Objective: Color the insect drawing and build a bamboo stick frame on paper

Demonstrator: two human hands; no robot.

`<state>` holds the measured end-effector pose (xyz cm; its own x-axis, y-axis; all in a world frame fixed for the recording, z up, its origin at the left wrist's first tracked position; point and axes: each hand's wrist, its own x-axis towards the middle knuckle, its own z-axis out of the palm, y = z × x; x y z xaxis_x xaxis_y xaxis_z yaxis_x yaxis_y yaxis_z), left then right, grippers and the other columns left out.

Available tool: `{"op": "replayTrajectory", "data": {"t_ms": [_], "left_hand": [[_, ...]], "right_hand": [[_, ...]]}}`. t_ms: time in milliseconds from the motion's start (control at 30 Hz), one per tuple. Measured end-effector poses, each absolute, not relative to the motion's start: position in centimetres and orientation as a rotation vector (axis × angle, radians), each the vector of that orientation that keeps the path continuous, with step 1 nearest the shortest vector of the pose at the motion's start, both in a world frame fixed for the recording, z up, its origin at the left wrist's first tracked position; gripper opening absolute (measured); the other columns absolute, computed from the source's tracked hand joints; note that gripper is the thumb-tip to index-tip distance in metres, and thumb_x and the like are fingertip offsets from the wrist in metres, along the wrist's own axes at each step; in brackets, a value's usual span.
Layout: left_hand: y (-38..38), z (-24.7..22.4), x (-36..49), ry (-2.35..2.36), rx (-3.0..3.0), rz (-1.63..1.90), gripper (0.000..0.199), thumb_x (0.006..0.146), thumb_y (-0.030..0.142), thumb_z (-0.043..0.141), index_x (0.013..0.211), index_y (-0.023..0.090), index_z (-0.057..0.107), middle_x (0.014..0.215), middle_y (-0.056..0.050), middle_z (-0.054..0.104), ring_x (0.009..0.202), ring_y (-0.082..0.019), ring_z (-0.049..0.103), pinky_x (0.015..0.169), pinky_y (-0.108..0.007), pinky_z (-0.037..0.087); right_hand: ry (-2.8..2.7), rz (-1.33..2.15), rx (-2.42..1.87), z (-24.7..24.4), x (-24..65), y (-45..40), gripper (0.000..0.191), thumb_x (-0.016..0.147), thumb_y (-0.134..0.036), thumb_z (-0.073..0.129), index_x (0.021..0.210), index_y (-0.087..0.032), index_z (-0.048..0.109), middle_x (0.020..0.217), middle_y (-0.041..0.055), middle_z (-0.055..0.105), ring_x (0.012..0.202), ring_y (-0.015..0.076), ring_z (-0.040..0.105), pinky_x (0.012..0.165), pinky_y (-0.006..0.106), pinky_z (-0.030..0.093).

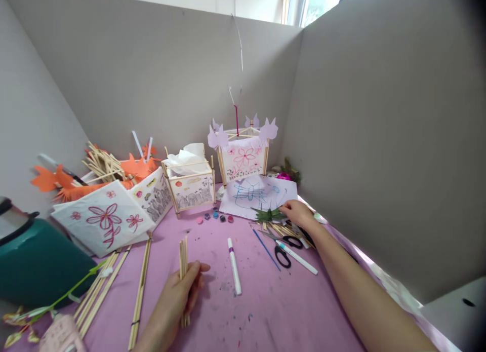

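My left hand is closed around a small bundle of thin wooden sticks, held upright just above the table. On the right, my right hand reaches far forward, its fingers pinched at the edge of a spiky green leaf piece. Under and beside that piece lies a pile of loose wooden sticks. Black-handled scissors, a blue paintbrush and a white marker lie close to the pile. Between my hands rests another white marker with a purple band.
Behind stand a stick-framed paper lantern on a wire, a second frame box and decorated paper panels. Small paint pots sit mid-table. At left are tied sticks and a teal container. Grey partitions enclose the table.
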<state>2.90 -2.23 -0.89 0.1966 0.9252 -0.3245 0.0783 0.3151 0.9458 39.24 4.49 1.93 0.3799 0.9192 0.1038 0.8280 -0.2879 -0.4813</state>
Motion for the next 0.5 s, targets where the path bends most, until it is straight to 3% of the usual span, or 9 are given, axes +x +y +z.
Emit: {"op": "replayTrajectory", "data": {"t_ms": [167,300,400,500], "left_hand": [[-2.2,-1.1,2.8,1.23,1.089,0.806,0.056,0.08,0.064,0.048,0.096,0.011,0.06,0.055,0.004,0.05,0.038,-0.005,0.029,0.042,-0.022,0.019],[-2.4,-1.2,2.7,1.226,1.094,0.804,0.056,0.08,0.063,0.047,0.095,0.012,0.061,0.052,0.005,0.049,0.037,-0.005,0.028,0.043,-0.022,0.019],[-2.5,-1.0,2.8,1.23,1.097,0.812,0.056,0.079,0.064,0.048,0.094,0.012,0.061,0.048,0.005,0.046,0.037,-0.007,0.028,0.043,-0.022,0.019],[-2.5,-0.9,2.9,1.223,1.1,0.815,0.057,0.078,0.064,0.049,0.092,0.011,0.062,0.048,0.005,0.046,0.037,-0.006,0.027,0.042,-0.022,0.018]], "right_hand": [[-1.57,0.453,-1.881,3.4,37.2,1.8,0.032,0.081,-0.046,0.048,0.074,-0.018,0.062,0.069,-0.0002,0.061,0.063,0.0128,0.053,0.058,0.022,0.038],[-1.51,0.635,-1.803,3.9,37.2,1.4,0.039,0.077,-0.055,0.055,0.086,-0.019,0.067,0.083,0.0016,0.067,0.076,0.0152,0.06,0.067,0.023,0.045],[-1.259,0.481,-2.009,3.6,39.7,3.0,0.041,0.075,-0.048,0.062,0.102,-0.017,0.066,0.105,0.0087,0.067,0.096,0.0217,0.06,0.081,0.029,0.045],[-1.018,0.359,-2.178,3.2,42.8,5.1,0.049,0.074,-0.037,0.066,0.113,-0.008,0.06,0.117,0.0215,0.059,0.113,0.033,0.053,0.089,0.041,0.041]]}}
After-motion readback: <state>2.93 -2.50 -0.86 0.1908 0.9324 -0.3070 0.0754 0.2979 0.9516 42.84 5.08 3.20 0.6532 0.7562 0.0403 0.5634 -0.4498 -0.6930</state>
